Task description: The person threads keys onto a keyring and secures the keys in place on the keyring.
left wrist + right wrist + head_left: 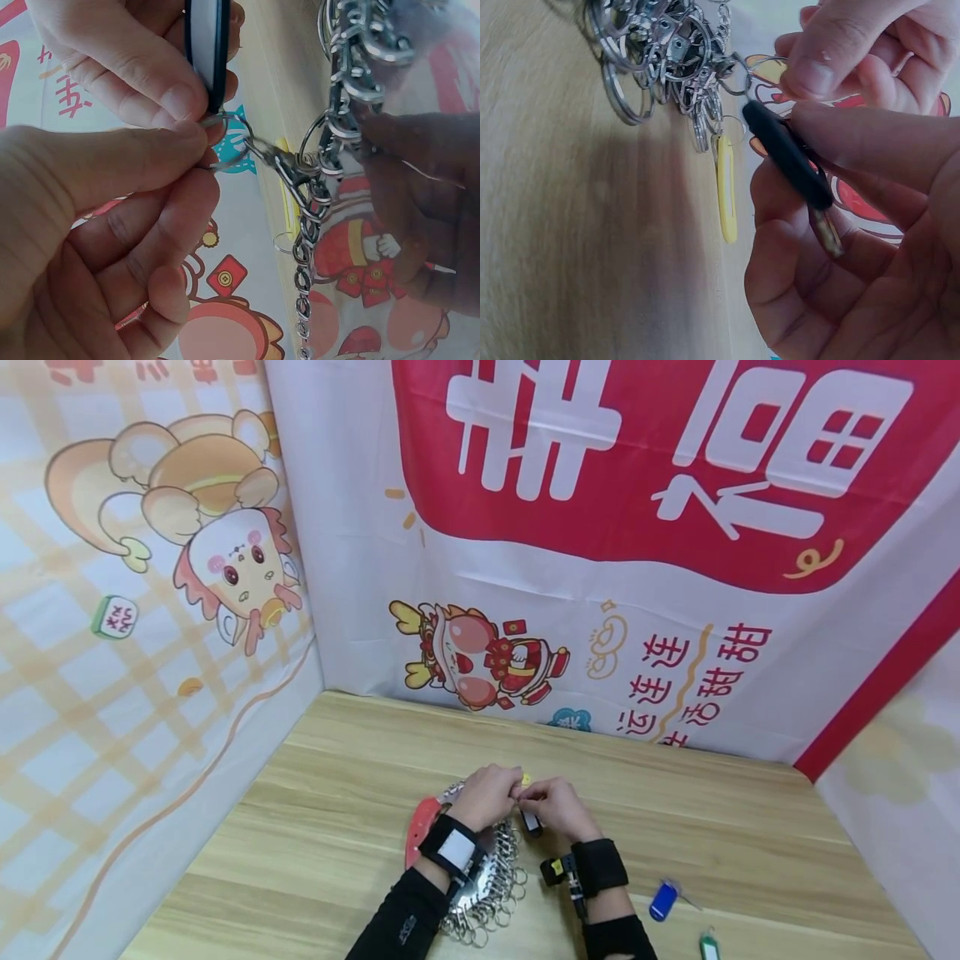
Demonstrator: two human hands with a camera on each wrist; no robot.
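Note:
A black key tag (787, 157) with a pale label and a key (827, 232) is between my right thumb and fingers; my right hand (562, 808) pinches it close to its ring. Beside it, my left hand (483, 797) pinches a metal split ring (238, 120) between thumb and forefinger. That ring meets a small metal clasp (289, 176) on a chain (303, 281). Many metal key rings (630, 90) with clasps hang around a shiny, mirror-like round piece (476, 889) under my left wrist. Whether the split ring has passed through the clasp, I cannot tell.
A yellow key tag (726, 191) lies beyond the rings. To the right on the wooden table (300, 860) lie a blue key tag (663, 900) and a green one (708, 946). A red curved piece (422, 827) edges the shiny piece. Printed cloth walls stand behind and at both sides.

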